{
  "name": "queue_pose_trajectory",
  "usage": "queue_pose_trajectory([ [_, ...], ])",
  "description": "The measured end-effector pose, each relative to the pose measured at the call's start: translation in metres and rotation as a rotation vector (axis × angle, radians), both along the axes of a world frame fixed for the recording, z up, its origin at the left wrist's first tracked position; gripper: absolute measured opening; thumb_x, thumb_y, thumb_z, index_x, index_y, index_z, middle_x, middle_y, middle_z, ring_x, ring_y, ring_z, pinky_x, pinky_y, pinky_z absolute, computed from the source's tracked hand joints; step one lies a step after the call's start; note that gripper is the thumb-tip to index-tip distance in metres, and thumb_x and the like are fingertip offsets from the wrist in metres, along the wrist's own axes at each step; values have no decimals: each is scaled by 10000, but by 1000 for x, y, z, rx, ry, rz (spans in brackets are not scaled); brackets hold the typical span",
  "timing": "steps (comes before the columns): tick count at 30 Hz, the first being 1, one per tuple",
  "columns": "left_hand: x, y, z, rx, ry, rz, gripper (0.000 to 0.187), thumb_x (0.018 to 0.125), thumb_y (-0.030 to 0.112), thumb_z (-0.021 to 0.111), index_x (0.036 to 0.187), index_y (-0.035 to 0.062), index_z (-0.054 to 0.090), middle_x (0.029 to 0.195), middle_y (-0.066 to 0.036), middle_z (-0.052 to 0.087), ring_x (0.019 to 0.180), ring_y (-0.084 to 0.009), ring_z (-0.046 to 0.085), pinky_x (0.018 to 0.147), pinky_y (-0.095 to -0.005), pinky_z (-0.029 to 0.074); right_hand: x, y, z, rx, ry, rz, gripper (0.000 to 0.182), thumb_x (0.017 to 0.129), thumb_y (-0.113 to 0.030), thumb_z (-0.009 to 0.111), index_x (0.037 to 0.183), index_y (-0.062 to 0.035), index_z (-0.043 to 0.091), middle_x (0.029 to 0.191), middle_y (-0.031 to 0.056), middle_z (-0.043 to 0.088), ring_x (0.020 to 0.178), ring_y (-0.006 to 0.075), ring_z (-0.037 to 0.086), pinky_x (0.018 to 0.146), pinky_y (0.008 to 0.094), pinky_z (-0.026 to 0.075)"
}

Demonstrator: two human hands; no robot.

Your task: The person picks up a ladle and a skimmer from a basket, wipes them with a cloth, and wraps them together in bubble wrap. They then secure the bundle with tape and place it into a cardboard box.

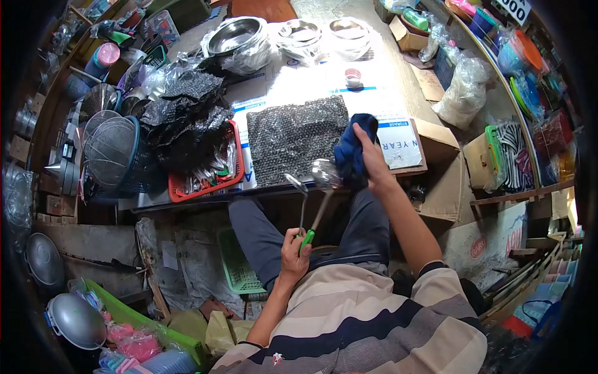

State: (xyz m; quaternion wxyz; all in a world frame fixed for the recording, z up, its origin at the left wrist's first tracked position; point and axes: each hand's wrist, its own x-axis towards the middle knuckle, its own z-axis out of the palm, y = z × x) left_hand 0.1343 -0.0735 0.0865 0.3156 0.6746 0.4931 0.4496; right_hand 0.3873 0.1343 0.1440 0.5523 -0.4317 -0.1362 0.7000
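Note:
My left hand [293,257], low over my lap, is closed round the green handles of two long metal utensils. The one on the right is a ladle [325,174] with a shiny rounded bowl. The thinner utensil [296,182] beside it ends in a smaller head whose exact kind is unclear. A bunched dark blue cloth [352,153] is gripped in my right hand [372,161] at the table's front edge, close beside the ladle's bowl. Just beyond the utensil heads, a sheet of black bubble wrap [289,140] lies flat on the table.
A red basket [175,192] of packed utensils stands left of the sheet, with crumpled black bubble wrap [180,118] over it. Metal bowls [235,36] in plastic line the back, near a tape roll [353,78]. A cardboard box [443,168] sits right; crowded shelves flank both sides.

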Motion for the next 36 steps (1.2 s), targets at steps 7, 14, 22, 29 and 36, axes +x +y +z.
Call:
queue_pose_trajectory([
  [7,-1,-1,-21,-210,-111,109,323,1145,275,545,1153,-11,696,1134,-134,640,851,-218,640,745,-337,517,102,85,-38,130,-683,-106,326,925,-211,714,1073,79,714,825,80,727,652,184,695,603,348,572],
  [14,6,5,-27,-327,-181,134,343,1159,207,510,1421,7,606,1217,-66,641,630,-50,506,547,-227,438,160,181,-104,107,-1683,16,475,957,-296,688,1402,-135,653,1425,195,488,1353,376,486,1152,561,393],
  [22,14,14,-25,-392,-243,169,348,1126,127,548,1462,40,567,1260,-85,612,655,-78,574,526,-243,475,166,184,-190,152,-1859,664,525,911,-274,714,1403,-90,690,1630,201,477,1459,397,500,1224,489,427],
  [29,13,31,-15,19,132,119,372,1041,43,662,1407,23,600,1233,-200,658,871,-285,710,766,-360,584,79,75,-95,605,-1431,-90,230,1006,-188,704,1150,-15,752,1113,170,746,1023,313,696,918,416,545],
  [36,39,27,-1,-18,84,137,288,958,17,749,1238,48,689,1150,-188,703,1010,-357,722,880,-401,569,-42,-94,-84,201,-710,362,605,1008,-453,756,1348,14,572,1072,114,720,844,142,672,784,337,561],
])
